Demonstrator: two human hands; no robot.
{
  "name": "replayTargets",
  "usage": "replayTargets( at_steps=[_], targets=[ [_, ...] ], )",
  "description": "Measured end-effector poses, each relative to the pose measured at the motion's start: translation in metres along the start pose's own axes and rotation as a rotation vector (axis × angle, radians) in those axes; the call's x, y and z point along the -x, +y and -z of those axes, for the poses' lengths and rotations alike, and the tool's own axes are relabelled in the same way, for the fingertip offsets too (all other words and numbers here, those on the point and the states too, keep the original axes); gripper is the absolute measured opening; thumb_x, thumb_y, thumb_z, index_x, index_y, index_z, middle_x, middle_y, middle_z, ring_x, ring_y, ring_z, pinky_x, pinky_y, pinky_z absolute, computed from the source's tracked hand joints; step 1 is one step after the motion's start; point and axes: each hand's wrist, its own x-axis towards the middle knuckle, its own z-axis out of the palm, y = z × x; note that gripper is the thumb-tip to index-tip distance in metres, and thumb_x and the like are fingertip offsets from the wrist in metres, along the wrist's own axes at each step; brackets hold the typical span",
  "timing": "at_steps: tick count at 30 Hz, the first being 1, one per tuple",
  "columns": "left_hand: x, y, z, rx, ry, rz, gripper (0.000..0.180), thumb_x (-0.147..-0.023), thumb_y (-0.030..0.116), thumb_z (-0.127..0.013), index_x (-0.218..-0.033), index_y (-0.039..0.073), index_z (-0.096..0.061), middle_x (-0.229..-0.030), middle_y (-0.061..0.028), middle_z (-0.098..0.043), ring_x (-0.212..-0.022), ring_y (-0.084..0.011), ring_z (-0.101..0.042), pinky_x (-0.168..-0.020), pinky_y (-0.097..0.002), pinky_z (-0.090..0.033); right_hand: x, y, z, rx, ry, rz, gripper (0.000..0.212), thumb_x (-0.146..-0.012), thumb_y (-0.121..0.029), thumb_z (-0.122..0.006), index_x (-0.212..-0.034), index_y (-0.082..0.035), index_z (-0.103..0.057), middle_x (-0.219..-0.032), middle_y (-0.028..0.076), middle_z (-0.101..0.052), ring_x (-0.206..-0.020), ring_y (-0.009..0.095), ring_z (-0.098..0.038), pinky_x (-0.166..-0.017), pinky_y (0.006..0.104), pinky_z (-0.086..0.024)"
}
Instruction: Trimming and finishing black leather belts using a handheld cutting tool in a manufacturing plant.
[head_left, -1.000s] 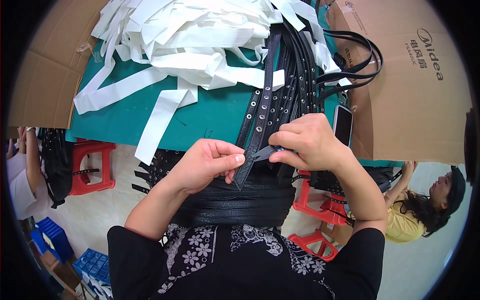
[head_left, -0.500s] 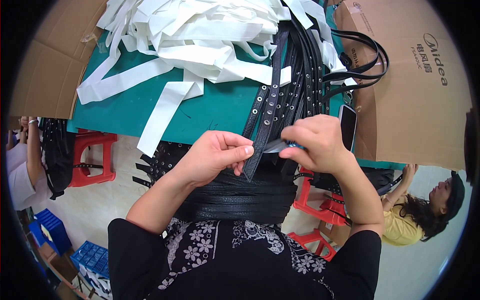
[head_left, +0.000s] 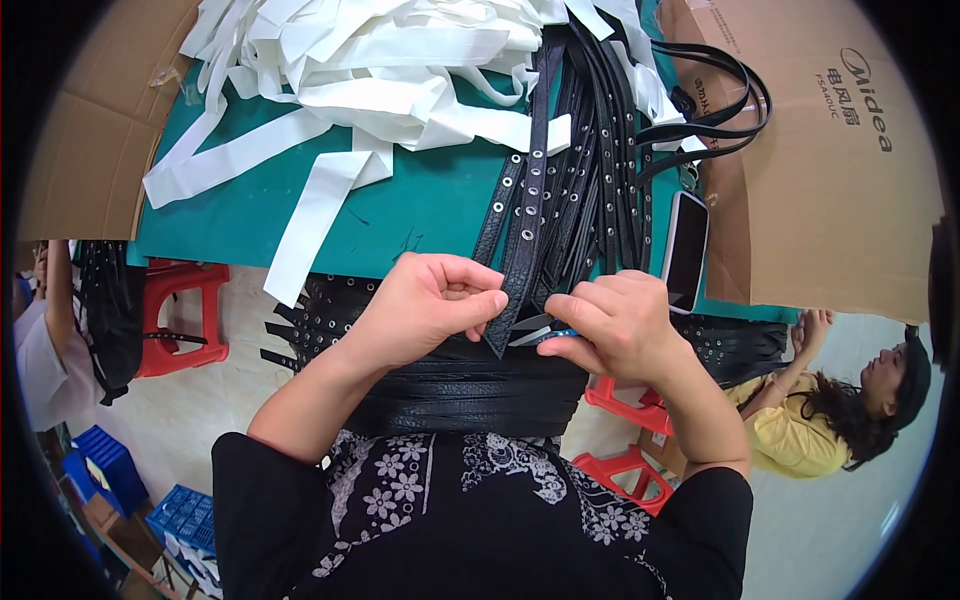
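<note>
My left hand (head_left: 425, 303) pinches the edge of a black leather belt (head_left: 519, 265) near its pointed end, thumb and forefinger closed on it. Metal eyelets run along this belt, which stretches away over the table. In my right hand (head_left: 622, 325) is a small pair of thread snips (head_left: 530, 338) with silver blades and a blue grip. The blades stand apart, just right of the belt's tip; whether they touch it I cannot tell. Several more eyeleted belts (head_left: 609, 170) lie in a bundle beyond my right hand.
White fabric strips (head_left: 400, 95) heap over the green tabletop (head_left: 230, 235). A phone (head_left: 686, 250) lies right of the belts, beside a cardboard box (head_left: 800, 200). Stacked black belts (head_left: 460, 395) hang before my lap. Red stools (head_left: 185, 315) and a co-worker in yellow (head_left: 800, 430) are at the sides.
My right hand has moved down and slightly left, bringing the snips from beside the belt's edge to near its tip. My left hand keeps its pinch on the belt.
</note>
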Motion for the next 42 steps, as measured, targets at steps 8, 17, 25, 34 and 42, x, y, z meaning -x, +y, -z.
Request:
replayTargets(
  at_steps=[8,17,25,34,42],
  targets=[
    [-0.001,-0.002,-0.001,-0.011,-0.002,-0.002,0.023,-0.079,0.006,-0.063,-0.096,-0.009,-0.059,-0.074,-0.0062,-0.061,-0.06,-0.0078,-0.056,-0.054,-0.0199,-0.046,0.001,-0.002,-0.005,0.074,0.03,0.019,0.031,-0.068,-0.043,-0.065,-0.077,-0.014,-0.058,-0.055,-0.003,-0.043,-0.046,0.013,-0.046,-0.043,0.0265,-0.032],
    [-0.005,-0.008,0.005,0.088,-0.02,0.014,0.021,-0.08,0.006,-0.063,-0.095,-0.008,-0.059,-0.072,-0.0062,-0.06,-0.058,-0.0092,-0.055,-0.053,-0.0206,-0.046,0.0,0.001,-0.011,0.134,0.085,0.067,0.027,-0.069,-0.043,-0.064,-0.073,-0.017,-0.057,-0.053,-0.004,-0.037,-0.044,0.01,-0.041,-0.042,0.0248,-0.029],
    [-0.006,-0.009,0.005,0.159,-0.04,0.032,0.02,-0.08,0.007,-0.063,-0.094,-0.007,-0.059,-0.073,-0.006,-0.06,-0.059,-0.0094,-0.056,-0.052,-0.022,-0.047,0.004,0.002,-0.012,0.186,0.12,0.089,0.026,-0.069,-0.043,-0.065,-0.07,-0.017,-0.057,-0.053,-0.005,-0.037,-0.043,0.009,-0.039,-0.041,0.0245,-0.028],
    [-0.009,-0.015,-0.003,0.281,-0.098,0.076,0.02,-0.087,0.012,-0.054,-0.098,-0.004,-0.055,-0.081,-0.0072,-0.059,-0.068,-0.0132,-0.059,-0.062,-0.0253,-0.05,0.02,0.012,-0.018,-0.415,0.44,-0.386,0.052,-0.085,-0.055,-0.044,-0.082,-0.003,-0.049,-0.064,0.007,-0.05,-0.047,0.009,-0.04,-0.045,0.0232,-0.031],
    [-0.005,-0.059,-0.014,0.806,-0.523,0.304,0.025,-0.093,0.023,-0.044,-0.104,0.001,-0.049,-0.082,-0.004,-0.054,-0.081,-0.0182,-0.059,-0.072,-0.0284,-0.049,-0.014,-0.005,-0.057,-1.73,0.372,-1.025,0.024,-0.082,-0.019,-0.063,-0.082,-0.01,-0.041,-0.078,0.005,-0.057,-0.047,0.004,-0.041,-0.042,0.0155,-0.032]
  ],
)
